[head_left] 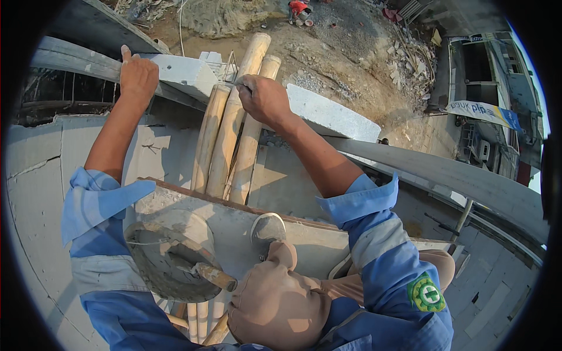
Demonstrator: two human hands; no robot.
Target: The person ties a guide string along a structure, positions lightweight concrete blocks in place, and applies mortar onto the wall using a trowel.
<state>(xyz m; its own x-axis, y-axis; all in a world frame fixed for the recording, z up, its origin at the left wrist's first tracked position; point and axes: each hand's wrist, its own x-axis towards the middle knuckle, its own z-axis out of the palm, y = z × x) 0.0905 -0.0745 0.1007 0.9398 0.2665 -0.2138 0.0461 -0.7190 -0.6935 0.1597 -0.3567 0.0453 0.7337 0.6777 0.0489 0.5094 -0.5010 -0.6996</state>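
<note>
Stretched forward, my left hand [139, 77] rests at the left end of a pale lightweight block [186, 71], beside a long grey board [76, 60]. One finger points up and away; the others bend over the far side, partly hidden. My right hand [266, 102] is closed in a fist against the upper part of the bamboo poles [228, 143]. Something small and grey shows at its fingertips, too little to name. Just right of this fist lies another pale block [331, 114]. Closer to me, a mortar-smeared bucket [137, 266] holds a tool with a wooden handle [215, 276].
My shoe [268, 229] is on a narrow plank [310, 240] high above the ground. A long grey beam [462, 178] runs off to the right. Far below lie sand [225, 16], rubble [413, 67] and a red item [298, 8]. Grey block walls [35, 193] stand around.
</note>
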